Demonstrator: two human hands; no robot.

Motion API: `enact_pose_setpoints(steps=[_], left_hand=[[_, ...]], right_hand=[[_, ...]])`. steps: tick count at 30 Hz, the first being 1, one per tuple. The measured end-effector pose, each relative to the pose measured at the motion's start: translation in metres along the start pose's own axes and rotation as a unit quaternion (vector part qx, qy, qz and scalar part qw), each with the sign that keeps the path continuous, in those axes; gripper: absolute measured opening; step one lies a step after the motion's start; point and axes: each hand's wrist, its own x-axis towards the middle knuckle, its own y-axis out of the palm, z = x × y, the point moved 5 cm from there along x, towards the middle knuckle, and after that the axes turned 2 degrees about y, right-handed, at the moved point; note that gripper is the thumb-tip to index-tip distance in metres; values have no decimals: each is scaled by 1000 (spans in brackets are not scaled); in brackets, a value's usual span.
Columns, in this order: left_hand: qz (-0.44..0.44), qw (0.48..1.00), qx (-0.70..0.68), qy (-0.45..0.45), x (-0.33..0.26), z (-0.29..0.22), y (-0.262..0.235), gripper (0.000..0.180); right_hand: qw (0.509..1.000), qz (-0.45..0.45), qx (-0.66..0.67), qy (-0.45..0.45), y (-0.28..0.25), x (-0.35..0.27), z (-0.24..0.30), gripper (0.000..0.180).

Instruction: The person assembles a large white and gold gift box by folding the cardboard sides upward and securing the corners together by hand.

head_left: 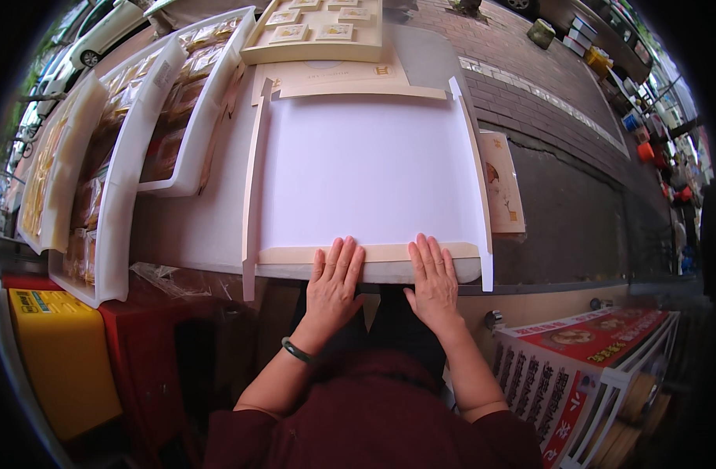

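A flat cardboard box blank (pixel 366 172) lies on the table in front of me, its wide inside white and its folded edges cream. Long narrow flaps stand along its left and right sides, and another edge is turned up at the far side. Along the near side, a cream strip (pixel 389 255) is folded inward. My left hand (pixel 336 288) rests on this strip left of the middle, fingers stretched out. Further right, my right hand (pixel 434 283) presses on the same strip with fingers extended and close together. Neither hand holds anything.
White plastic trays (pixel 127 172) of wrapped goods stand at the left. Beyond the blank are a cream box (pixel 311 51) with several small packets and a printed card sheet (pixel 334 72). Printed cartons (pixel 501 184) lie by the right edge. A yellow box (pixel 65 359) sits lower left.
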Motion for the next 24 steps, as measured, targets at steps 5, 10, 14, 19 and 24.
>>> enact_pose_setpoints(steps=[5,10,14,19,24], left_hand=[[-65,987,83,-121,-45,71,-23,105],[-84,985,81,-126,-45,80,-24,111],[-133,982,49,-121,-46,69,-36,117],[-185,977,56,-85,-44,55,-64,102],[-150,983,67,-87,-38,58,-67,83]], right_hand=[[999,-23,-29,37,-5,-8,-19,104],[991,-61,-52,105,-9,-17,-39,111],[992,-52,-3,119,-42,-14,-18,106],[996,-87,8,35,-62,-10,6,85],[996,-85,5,4,-44,5,10,73]])
